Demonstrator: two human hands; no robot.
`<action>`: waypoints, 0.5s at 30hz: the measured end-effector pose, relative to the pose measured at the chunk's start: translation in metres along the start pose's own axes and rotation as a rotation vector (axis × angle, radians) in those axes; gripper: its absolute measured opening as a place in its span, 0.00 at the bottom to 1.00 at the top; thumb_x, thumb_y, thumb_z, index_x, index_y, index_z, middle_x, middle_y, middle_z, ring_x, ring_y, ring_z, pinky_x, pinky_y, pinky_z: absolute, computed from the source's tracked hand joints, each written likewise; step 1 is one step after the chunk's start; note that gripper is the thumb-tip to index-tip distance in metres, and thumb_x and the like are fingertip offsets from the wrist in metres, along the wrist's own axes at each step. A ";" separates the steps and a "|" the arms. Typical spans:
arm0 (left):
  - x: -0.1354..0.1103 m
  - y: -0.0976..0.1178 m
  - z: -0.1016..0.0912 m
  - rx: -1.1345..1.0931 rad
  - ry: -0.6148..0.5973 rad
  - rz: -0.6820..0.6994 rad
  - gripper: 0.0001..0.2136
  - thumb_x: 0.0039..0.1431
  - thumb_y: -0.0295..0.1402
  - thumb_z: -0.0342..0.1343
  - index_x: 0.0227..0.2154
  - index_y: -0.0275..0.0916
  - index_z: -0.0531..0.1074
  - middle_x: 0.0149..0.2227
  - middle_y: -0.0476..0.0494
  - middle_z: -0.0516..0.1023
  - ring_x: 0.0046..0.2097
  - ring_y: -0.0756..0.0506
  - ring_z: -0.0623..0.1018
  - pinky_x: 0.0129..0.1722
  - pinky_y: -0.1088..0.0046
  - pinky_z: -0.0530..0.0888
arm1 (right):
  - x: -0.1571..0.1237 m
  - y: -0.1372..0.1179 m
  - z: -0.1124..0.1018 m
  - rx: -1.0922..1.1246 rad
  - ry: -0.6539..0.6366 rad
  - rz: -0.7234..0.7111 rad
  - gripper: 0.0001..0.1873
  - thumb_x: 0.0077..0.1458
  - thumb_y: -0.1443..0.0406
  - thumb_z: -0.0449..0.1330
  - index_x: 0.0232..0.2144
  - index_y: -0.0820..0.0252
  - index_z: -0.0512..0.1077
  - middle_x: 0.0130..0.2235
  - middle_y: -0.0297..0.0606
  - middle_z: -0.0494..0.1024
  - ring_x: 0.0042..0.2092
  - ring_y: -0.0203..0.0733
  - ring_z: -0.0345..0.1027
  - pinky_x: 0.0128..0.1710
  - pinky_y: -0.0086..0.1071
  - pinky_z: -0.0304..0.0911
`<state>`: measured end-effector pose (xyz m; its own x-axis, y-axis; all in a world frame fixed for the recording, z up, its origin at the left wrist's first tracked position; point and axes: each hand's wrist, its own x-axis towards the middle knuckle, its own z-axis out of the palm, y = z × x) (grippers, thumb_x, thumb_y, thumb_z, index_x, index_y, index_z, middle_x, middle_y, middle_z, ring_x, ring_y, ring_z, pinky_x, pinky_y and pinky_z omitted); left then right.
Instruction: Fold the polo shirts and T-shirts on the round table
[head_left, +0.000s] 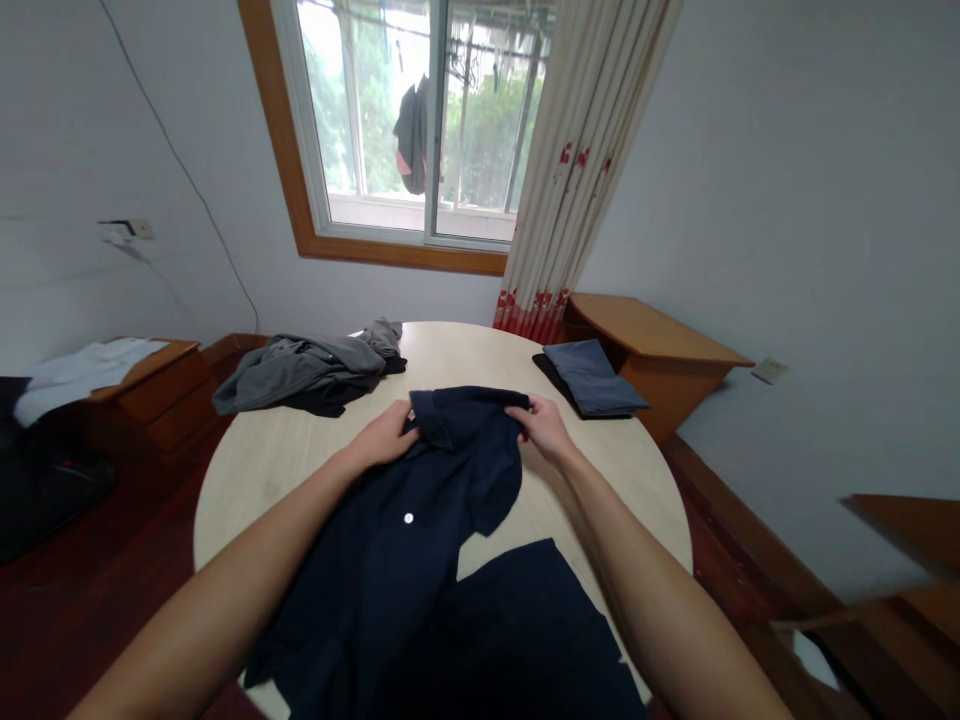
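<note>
A dark navy shirt (405, 560) with a collar and a white button lies across the near half of the round table (465, 355). My left hand (386, 435) is closed on the shirt by its collar. Further right, my right hand (544, 425) pinches the same shirt's upper edge between thumb and fingers. Between both hands the cloth is lifted and stretched, while the lower part spreads toward me and leaves the bottom of the view.
Crumpled grey and black clothes (315, 370) lie at the table's far left. Folded grey and black garments (596, 380) are stacked at its right edge. Beyond stand a wooden desk (652, 330), a curtain (577, 150) and a window (375, 120). A low wooden cabinet (172, 400) is at left.
</note>
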<state>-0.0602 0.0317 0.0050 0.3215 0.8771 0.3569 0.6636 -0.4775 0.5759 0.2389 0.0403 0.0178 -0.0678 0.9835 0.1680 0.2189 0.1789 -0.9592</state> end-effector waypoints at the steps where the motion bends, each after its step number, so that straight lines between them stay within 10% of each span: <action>1: 0.000 -0.003 0.000 0.013 -0.046 -0.007 0.22 0.57 0.40 0.57 0.53 0.38 0.73 0.52 0.36 0.78 0.52 0.38 0.77 0.55 0.58 0.72 | 0.006 0.005 -0.012 -0.029 0.127 -0.048 0.23 0.44 0.49 0.64 0.34 0.62 0.74 0.26 0.36 0.77 0.23 0.38 0.67 0.22 0.30 0.63; 6: -0.003 -0.006 -0.007 0.147 -0.143 -0.047 0.31 0.47 0.50 0.65 0.53 0.38 0.73 0.54 0.31 0.76 0.56 0.32 0.76 0.55 0.58 0.71 | 0.024 0.034 -0.048 -0.233 0.461 -0.094 0.29 0.49 0.49 0.59 0.44 0.67 0.76 0.36 0.45 0.81 0.36 0.45 0.73 0.38 0.37 0.69; 15: -0.003 -0.011 -0.031 0.258 -0.353 -0.417 0.20 0.34 0.42 0.70 0.33 0.43 0.76 0.33 0.44 0.82 0.37 0.38 0.81 0.32 0.71 0.71 | 0.009 0.029 -0.035 -0.445 -0.032 -0.016 0.45 0.44 0.51 0.71 0.61 0.65 0.67 0.62 0.56 0.70 0.60 0.56 0.67 0.63 0.48 0.59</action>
<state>-0.0895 0.0329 0.0208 0.1745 0.9729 -0.1517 0.9099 -0.1004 0.4024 0.2786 0.0554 -0.0010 -0.1036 0.9803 0.1683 0.6148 0.1961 -0.7639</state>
